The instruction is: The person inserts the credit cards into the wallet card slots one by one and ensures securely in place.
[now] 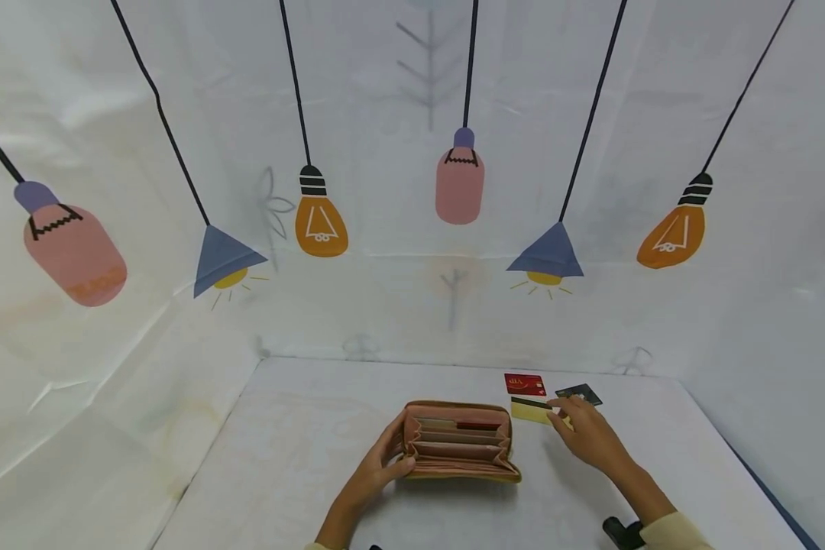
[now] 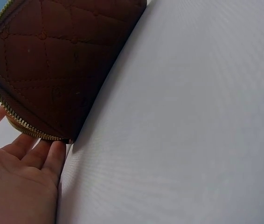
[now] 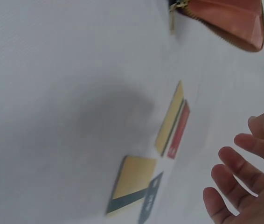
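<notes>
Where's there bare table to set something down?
Largest: left of the wallet and left hand, to the table's left edge. Also behind the wallet, toward the back wall, and right of the right hand. Crowded: beyond the wallet's right side, red card, yellow card, dark card.

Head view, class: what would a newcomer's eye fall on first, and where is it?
Probably the colourful hanging lamps pictured in a row across the pale backdrop. Below them, the open wallet stands out on the white table, held at its left end by the left hand. To its right lie a red card, a yellow card and a dark card, the right hand close by.
</notes>
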Demonstrator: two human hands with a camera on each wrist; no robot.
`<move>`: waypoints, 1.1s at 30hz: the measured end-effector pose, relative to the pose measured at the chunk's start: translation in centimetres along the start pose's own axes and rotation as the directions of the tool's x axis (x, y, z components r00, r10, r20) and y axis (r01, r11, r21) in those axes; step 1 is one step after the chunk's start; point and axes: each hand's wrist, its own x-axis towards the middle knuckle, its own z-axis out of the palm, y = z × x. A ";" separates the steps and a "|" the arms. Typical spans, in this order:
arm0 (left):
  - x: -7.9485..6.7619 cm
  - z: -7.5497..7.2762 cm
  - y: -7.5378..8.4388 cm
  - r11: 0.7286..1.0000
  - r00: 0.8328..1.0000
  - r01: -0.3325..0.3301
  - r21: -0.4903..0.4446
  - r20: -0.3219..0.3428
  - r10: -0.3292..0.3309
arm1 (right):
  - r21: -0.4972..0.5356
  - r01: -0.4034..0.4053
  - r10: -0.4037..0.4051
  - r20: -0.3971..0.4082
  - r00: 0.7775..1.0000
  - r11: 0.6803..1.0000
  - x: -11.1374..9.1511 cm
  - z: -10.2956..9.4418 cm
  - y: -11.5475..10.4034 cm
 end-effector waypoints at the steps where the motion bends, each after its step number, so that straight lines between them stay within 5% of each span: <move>1: 0.0 0.0 0.0 1.000 1.000 -0.001 -0.002 0.000 0.001 | 0.007 -0.015 0.015 0.005 1.000 1.000 -0.1 0.1 0.4; 13: 0.0 -0.1 -0.1 1.000 1.000 0.007 0.016 -0.014 -0.006 | -0.032 -0.182 0.185 0.093 0.978 0.983 -0.8 0.4 2.9; 20: 0.0 -0.1 -0.1 1.000 1.000 -0.007 0.028 -0.001 0.007 | -0.113 -0.344 0.359 0.170 0.918 0.932 -0.8 0.5 3.6; 33: 0.0 0.1 0.2 1.000 1.000 0.012 0.003 0.014 -0.012 | -0.139 -0.468 0.488 0.242 0.839 0.873 -1.5 1.7 5.1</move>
